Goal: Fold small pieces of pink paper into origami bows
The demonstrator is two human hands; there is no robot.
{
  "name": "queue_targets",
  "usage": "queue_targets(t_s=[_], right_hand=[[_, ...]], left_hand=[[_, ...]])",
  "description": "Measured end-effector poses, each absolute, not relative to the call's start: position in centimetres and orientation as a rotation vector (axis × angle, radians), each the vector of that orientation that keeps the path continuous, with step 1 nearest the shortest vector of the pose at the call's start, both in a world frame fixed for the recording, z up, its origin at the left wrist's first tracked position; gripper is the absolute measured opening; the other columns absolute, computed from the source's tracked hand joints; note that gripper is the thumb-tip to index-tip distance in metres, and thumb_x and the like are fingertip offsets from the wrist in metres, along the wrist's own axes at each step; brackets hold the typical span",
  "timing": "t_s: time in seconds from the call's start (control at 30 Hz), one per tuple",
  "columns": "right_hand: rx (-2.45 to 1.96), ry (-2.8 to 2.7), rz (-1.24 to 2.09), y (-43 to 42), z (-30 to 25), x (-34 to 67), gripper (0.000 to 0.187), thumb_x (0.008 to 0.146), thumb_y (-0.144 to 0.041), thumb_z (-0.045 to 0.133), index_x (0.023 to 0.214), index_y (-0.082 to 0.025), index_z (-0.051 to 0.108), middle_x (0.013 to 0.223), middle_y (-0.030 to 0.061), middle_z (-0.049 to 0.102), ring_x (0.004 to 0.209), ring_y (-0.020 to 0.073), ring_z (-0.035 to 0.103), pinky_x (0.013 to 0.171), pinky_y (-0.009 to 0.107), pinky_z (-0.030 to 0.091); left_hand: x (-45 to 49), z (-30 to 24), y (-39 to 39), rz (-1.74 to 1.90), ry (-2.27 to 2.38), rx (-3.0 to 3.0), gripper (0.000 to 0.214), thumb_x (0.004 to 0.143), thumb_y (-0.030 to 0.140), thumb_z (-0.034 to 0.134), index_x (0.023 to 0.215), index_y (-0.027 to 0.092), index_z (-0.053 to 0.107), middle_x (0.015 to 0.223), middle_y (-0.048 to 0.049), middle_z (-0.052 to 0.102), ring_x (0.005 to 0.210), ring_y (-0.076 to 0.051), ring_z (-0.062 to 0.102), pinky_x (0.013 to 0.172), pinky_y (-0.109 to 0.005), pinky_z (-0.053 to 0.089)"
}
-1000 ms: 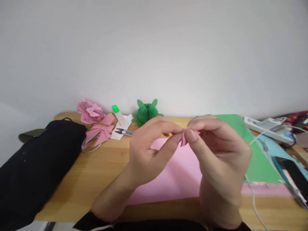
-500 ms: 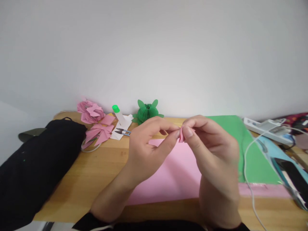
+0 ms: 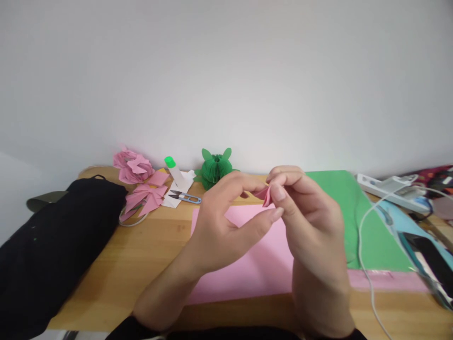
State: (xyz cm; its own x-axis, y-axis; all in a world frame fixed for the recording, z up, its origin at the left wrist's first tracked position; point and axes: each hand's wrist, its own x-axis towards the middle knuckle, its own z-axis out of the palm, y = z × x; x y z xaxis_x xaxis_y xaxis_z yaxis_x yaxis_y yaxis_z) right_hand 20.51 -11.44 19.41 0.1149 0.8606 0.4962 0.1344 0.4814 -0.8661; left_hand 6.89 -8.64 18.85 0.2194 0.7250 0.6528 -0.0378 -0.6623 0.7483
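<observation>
Above a pink paper sheet (image 3: pixel 244 269), my right hand (image 3: pixel 307 217) pinches a small folded piece of pink paper (image 3: pixel 267 197) between thumb and fingertips. Part of the fold is hidden behind the thumb. My left hand (image 3: pixel 226 226) is at the left side of the piece, its index fingertip against or just behind it. Its thumb stretches apart, below the fold, with the tip close to my right thumb. Beyond my left hand lie small blue-handled thread snips (image 3: pixel 186 197) and a green paper honeycomb ball with leaf shapes (image 3: pixel 215 169).
At the back left are a pink paper flower (image 3: pixel 132 165), a pink paper bow (image 3: pixel 146 197) and a green-capped glue stick (image 3: pixel 173 170). A black bag (image 3: pixel 63 236) covers the left side. Green paper (image 3: pixel 375 236), a white cable (image 3: pixel 361 241), a power strip (image 3: pixel 392 191) and a phone (image 3: pixel 433 257) are right.
My left thumb has come away from the folded pink paper and moved down and right, stretching out. My right hand keeps its pinch, shifted slightly left. The snips' handle shows more fully.
</observation>
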Motion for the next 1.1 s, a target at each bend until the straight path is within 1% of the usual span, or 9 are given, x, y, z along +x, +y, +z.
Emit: queue_targets(t_s=[0.1, 0.23, 0.33, 0.47, 0.6, 0.83, 0.93, 1.0, 1.1], right_hand=[[-0.914, -1.357, 0.738, -11.2, 19.4, 20.6, 0.018, 0.097, -0.021, 0.06, 0.08, -0.021, 0.064, 0.087, 0.0006, 0.058, 0.084, 0.013, 0.06, 0.076, 0.027, 0.053], [-0.89, -1.316, 0.791, -11.2, 19.1, 20.4, 0.014, 0.097, -0.021, 0.061, 0.084, -0.022, 0.066, 0.087, 0.0006, 0.06, 0.086, 0.0131, 0.061, 0.078, 0.027, 0.053], [-0.931, -1.333, 0.714, -11.4, 19.0, 20.1, 0.013, 0.097, -0.019, 0.061, 0.086, -0.023, 0.067, 0.088, 0.0003, 0.061, 0.089, 0.0126, 0.06, 0.077, 0.026, 0.051], [-0.97, -1.346, 0.616, -11.7, 19.0, 19.8, 0.012, 0.097, -0.019, 0.06, 0.088, -0.023, 0.066, 0.089, 0.0007, 0.061, 0.086, 0.0139, 0.059, 0.075, 0.028, 0.05], [-0.983, -1.414, 0.535, -11.7, 19.2, 20.1, 0.012, 0.095, -0.015, 0.061, 0.088, -0.023, 0.066, 0.089, 0.0009, 0.061, 0.087, 0.0148, 0.059, 0.074, 0.029, 0.05], [-0.951, -1.66, 0.383, -11.6, 19.9, 21.8, 0.014, 0.088, -0.008, 0.068, 0.09, -0.022, 0.066, 0.085, -0.0006, 0.064, 0.084, 0.0129, 0.06, 0.073, 0.028, 0.05], [-0.94, -1.619, 0.498, -11.6, 19.9, 22.0, 0.012, 0.09, -0.011, 0.067, 0.087, -0.022, 0.067, 0.083, -0.0005, 0.064, 0.08, 0.0133, 0.061, 0.072, 0.029, 0.051], [-0.938, -1.496, 0.645, -11.5, 19.7, 21.8, 0.011, 0.092, -0.014, 0.066, 0.086, -0.023, 0.068, 0.082, -0.0001, 0.066, 0.078, 0.0142, 0.063, 0.072, 0.031, 0.053], [-0.895, -1.307, 0.82, -11.1, 19.4, 21.6, 0.008, 0.092, -0.02, 0.069, 0.084, -0.023, 0.069, 0.077, -0.0007, 0.067, 0.075, 0.0136, 0.066, 0.07, 0.029, 0.058]], left_hand=[[6.8, 18.8, -8.6, 1.512, 0.609, 1.88, 0.011, 0.085, 0.013, 0.072, 0.088, 0.022, 0.066, 0.085, -0.0021, 0.07, 0.079, -0.016, 0.063, 0.073, -0.033, 0.055], [7.0, 18.6, -8.7, 1.541, 0.638, 1.843, 0.014, 0.086, 0.005, 0.066, 0.088, 0.019, 0.066, 0.084, -0.0023, 0.07, 0.078, -0.014, 0.064, 0.072, -0.031, 0.055], [7.2, 18.3, -8.8, 1.588, 0.696, 1.824, 0.012, 0.085, 0.006, 0.067, 0.084, 0.018, 0.065, 0.078, -0.0012, 0.068, 0.074, -0.013, 0.063, 0.07, -0.03, 0.054], [7.2, 18.2, -8.8, 1.594, 0.745, 1.825, 0.011, 0.086, 0.01, 0.069, 0.082, 0.019, 0.065, 0.075, -0.0002, 0.067, 0.071, -0.013, 0.063, 0.068, -0.03, 0.054], [6.9, 18.4, -8.6, 1.598, 0.741, 1.876, 0.012, 0.087, 0.01, 0.069, 0.08, 0.019, 0.065, 0.073, 0.0008, 0.066, 0.068, -0.012, 0.061, 0.065, -0.028, 0.054], [6.1, 18.8, -8.3, 1.489, 0.664, 2.034, 0.014, 0.086, 0.005, 0.067, 0.083, 0.019, 0.063, 0.077, 0.0007, 0.067, 0.073, -0.012, 0.063, 0.067, -0.026, 0.054], [6.1, 18.9, -8.4, 1.471, 0.633, 2.026, 0.014, 0.086, 0.006, 0.067, 0.083, 0.018, 0.063, 0.077, 0.0, 0.066, 0.073, -0.012, 0.062, 0.067, -0.026, 0.054], [6.3, 18.8, -8.5, 1.477, 0.626, 1.973, 0.014, 0.085, 0.008, 0.071, 0.09, 0.019, 0.065, 0.084, -0.0014, 0.07, 0.078, -0.013, 0.065, 0.07, -0.028, 0.056], [6.4, 18.6, -8.6, 1.499, 0.657, 1.871, 0.021, 0.084, 0.012, 0.075, 0.1, 0.022, 0.066, 0.092, -0.0016, 0.073, 0.083, -0.014, 0.07, 0.075, -0.028, 0.061]])
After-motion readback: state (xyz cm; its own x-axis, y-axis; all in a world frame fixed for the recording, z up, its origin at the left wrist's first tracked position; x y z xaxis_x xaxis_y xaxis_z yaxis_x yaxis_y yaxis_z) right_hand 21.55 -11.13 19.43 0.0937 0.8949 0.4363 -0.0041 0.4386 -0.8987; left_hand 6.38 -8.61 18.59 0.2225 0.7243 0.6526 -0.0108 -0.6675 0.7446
